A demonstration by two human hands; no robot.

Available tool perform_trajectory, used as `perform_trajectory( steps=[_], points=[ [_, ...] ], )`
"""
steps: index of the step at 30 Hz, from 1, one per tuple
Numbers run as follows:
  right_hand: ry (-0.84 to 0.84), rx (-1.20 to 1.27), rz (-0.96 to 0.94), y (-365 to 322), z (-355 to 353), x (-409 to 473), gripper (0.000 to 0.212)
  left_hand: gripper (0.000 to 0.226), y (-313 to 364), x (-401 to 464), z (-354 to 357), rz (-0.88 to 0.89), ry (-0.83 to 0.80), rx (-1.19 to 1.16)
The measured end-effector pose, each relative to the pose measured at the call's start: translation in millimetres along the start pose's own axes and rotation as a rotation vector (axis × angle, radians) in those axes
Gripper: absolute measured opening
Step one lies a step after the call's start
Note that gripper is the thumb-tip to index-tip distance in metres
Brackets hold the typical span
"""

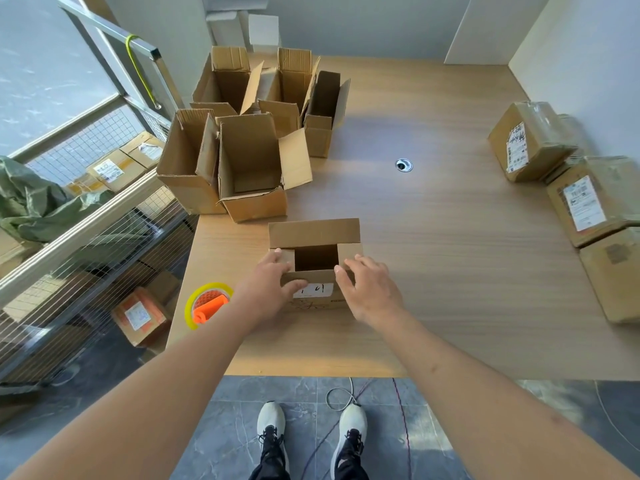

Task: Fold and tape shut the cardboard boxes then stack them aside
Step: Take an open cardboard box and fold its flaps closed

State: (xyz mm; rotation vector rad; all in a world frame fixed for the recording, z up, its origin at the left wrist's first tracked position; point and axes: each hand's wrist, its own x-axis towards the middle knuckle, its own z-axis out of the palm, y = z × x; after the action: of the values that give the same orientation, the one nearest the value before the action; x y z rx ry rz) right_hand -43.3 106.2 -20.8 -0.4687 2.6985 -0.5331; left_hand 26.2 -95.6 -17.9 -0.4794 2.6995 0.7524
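A small cardboard box (314, 233) stands near the table's front edge, top open, its far flap upright and both side flaps folded inward. My left hand (268, 289) presses the left flap and grips the near left corner. My right hand (369, 289) rests on the right flap and the near right corner. A white label with handwriting (313, 290) shows on the near face between my hands. A tape dispenser (207, 304) with an orange handle and a yellow tape roll lies on the table left of my left hand.
Several open empty boxes (249, 161) crowd the table's back left. Taped boxes with shipping labels (581, 202) are stacked along the right edge. A cable grommet (403, 165) sits mid-table. A wire shelf (86, 216) with parcels stands to the left.
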Motion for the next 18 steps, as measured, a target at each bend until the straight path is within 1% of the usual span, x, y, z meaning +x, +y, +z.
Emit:
perform_trajectory(
  steps=[3, 6, 9, 11, 14, 16, 18],
  points=[
    [0.023, -0.009, -0.025, 10.0, 2.2, 5.4, 0.056, 0.059, 1.1, 5.5, 6.3, -0.017, 0.112, -0.037],
    [0.038, -0.007, -0.023, 14.7, 8.7, 9.2, 0.06, 0.06, -2.8, 9.8, 15.2, -0.018, 0.194, -0.07],
    [0.094, 0.076, 0.004, 11.8, 13.7, 14.8, 0.068, 0.073, -7.2, 12.0, 22.7, -0.018, 0.257, -0.102],
    [0.114, 0.179, 0.053, 9.8, 15.5, 20.7, 0.081, 0.082, -10.7, 12.6, 25.4, -0.003, 0.287, -0.117],
    [0.075, 0.311, 0.108, 6.8, 15.2, 35.3, 0.108, 0.083, -16.9, 13.4, 29.3, 0.024, 0.304, -0.12],
    [0.008, 0.398, 0.078, 4.6, 13.2, 45.0, 0.124, 0.084, -18.9, 12.1, 30.9, 0.036, 0.326, -0.138],
    [-0.029, 0.455, 0.025, 3.1, 11.3, 51.8, 0.135, 0.083, -18.8, 9.7, 32.0, 0.041, 0.34, -0.168]
  ],
)
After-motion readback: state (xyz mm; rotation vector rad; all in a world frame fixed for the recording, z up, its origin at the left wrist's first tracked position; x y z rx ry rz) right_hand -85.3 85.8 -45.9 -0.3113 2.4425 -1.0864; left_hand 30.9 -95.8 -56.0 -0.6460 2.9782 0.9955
